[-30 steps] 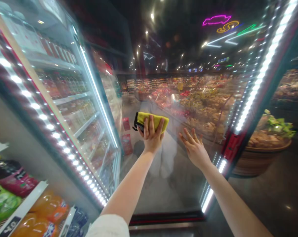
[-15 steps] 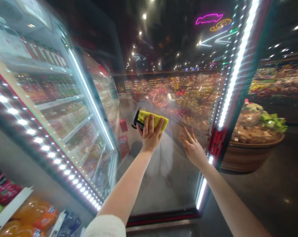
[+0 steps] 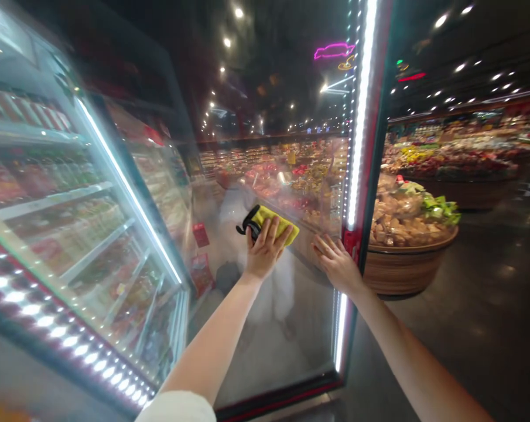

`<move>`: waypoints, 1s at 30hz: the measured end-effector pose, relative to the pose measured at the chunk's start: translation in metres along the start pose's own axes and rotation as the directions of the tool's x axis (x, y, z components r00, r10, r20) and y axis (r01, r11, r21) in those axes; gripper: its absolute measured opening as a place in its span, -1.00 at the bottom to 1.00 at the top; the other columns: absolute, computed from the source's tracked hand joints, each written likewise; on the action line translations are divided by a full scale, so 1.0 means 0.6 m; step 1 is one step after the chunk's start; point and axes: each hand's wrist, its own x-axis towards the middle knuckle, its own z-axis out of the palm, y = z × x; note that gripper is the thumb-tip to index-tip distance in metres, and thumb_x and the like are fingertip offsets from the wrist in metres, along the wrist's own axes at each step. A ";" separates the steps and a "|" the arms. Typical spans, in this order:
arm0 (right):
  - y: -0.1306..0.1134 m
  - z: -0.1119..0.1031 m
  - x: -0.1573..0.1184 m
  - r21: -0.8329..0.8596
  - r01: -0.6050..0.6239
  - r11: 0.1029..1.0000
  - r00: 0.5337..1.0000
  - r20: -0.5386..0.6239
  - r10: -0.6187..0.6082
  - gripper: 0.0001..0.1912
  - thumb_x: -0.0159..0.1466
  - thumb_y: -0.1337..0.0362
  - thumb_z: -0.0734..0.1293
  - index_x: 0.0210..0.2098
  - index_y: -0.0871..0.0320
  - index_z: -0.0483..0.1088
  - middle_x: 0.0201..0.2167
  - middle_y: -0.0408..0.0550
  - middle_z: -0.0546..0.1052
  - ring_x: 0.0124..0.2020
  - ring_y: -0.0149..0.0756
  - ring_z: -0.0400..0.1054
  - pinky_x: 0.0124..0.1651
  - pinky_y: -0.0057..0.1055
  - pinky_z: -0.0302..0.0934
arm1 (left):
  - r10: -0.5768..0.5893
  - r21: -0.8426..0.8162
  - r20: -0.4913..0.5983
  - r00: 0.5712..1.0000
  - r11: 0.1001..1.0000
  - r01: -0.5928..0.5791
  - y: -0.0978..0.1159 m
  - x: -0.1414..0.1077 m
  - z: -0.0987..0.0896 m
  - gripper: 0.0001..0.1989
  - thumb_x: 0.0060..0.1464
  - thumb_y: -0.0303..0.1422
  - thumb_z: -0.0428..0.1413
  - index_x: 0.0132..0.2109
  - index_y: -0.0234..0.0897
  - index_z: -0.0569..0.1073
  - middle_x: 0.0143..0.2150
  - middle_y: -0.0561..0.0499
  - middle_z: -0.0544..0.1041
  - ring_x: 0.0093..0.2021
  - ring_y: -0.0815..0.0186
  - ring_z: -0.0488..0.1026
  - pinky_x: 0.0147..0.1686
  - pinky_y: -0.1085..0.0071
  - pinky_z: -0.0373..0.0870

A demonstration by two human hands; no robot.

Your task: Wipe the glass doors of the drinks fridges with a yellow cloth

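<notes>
In the middle of the frame, the yellow cloth (image 3: 293, 235) looks like soft textile, matt and slightly fuzzy; whether its black edge (image 3: 250, 218) is fabric or plastic, I cannot tell. The door pane (image 3: 233, 369) is smooth, glossy glass, full of reflections. At its right side, the red handle piece (image 3: 351, 245) seems to be plastic. The tub (image 3: 405, 269) at the right has a wood-like, banded surface. The floor (image 3: 471, 328) at lower right is dark, smooth and slightly shiny. The white sleeve (image 3: 177, 408) at the bottom is matt cloth.
</notes>
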 end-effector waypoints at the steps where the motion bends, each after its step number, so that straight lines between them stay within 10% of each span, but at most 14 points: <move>1: 0.004 0.000 -0.002 -0.006 0.006 1.000 1.000 -0.005 -0.006 -0.39 0.32 0.52 0.20 0.34 0.16 0.30 0.47 0.05 0.14 0.48 0.04 0.01 0.40 0.20 0.09 | 0.106 -0.003 0.010 0.994 0.994 -0.106 0.005 -0.009 0.006 -0.35 0.31 -0.34 0.10 0.45 0.18 0.13 0.46 -0.02 0.27 0.47 0.16 0.17 0.48 -0.11 -0.35; 6: 0.026 -0.007 -0.019 -0.010 0.016 1.000 1.000 -0.019 -0.016 -0.46 0.34 0.56 0.15 0.24 0.19 0.41 0.43 0.08 0.24 0.48 -0.03 0.04 0.43 0.15 0.05 | 0.384 -0.021 -0.017 0.923 0.923 -0.384 0.007 -0.016 0.030 -0.38 0.33 -0.43 0.06 0.40 0.28 0.21 0.36 0.17 0.42 0.42 0.46 0.23 0.51 0.20 -0.32; 13: 0.055 0.009 -0.062 -0.010 -0.058 0.998 0.996 -0.070 0.057 -0.39 0.34 0.58 0.12 0.35 0.26 0.28 0.44 0.14 0.23 0.51 -0.05 -0.07 0.45 0.03 0.12 | 0.163 -0.084 -0.034 0.986 0.983 -0.165 0.051 0.029 0.051 -0.39 0.35 -0.42 0.03 0.43 0.19 0.17 0.44 0.01 0.29 0.46 0.25 0.18 0.50 -0.02 -0.29; 19: 0.059 0.041 -0.105 0.063 -0.120 0.991 0.987 -0.102 0.126 -0.21 0.29 0.63 0.10 0.48 0.15 0.03 0.50 0.09 0.06 0.53 -0.13 -0.21 0.46 0.01 0.09 | 0.352 -0.259 0.034 0.935 0.907 -0.332 0.083 0.055 0.058 -0.39 0.36 -0.48 -0.08 0.39 0.31 0.19 0.39 0.19 0.37 0.40 0.50 0.27 0.46 0.28 -0.03; 23: 0.064 0.050 -0.113 0.085 -0.131 0.988 0.985 -0.101 0.139 -0.14 0.26 0.64 0.11 0.50 0.10 -0.04 0.50 0.05 0.05 0.52 -0.14 -0.17 0.47 0.03 0.06 | 0.226 -0.261 0.043 0.973 0.943 -0.207 0.091 0.118 0.052 -0.51 0.39 -0.39 -0.08 0.36 0.17 0.31 0.44 0.10 0.30 0.48 0.32 0.13 0.49 -0.01 -0.20; 30: 0.082 0.045 -0.135 0.131 -0.075 0.989 0.987 -0.131 0.092 -0.17 0.32 0.62 0.11 0.51 0.04 -0.09 0.47 0.05 0.17 0.47 -0.18 0.02 0.42 -0.12 0.19 | 0.371 -0.316 0.087 0.925 0.890 -0.328 0.120 0.066 0.072 -0.42 0.36 -0.50 -0.12 0.35 0.27 0.27 0.39 0.19 0.38 0.40 0.46 0.28 0.46 0.21 -0.03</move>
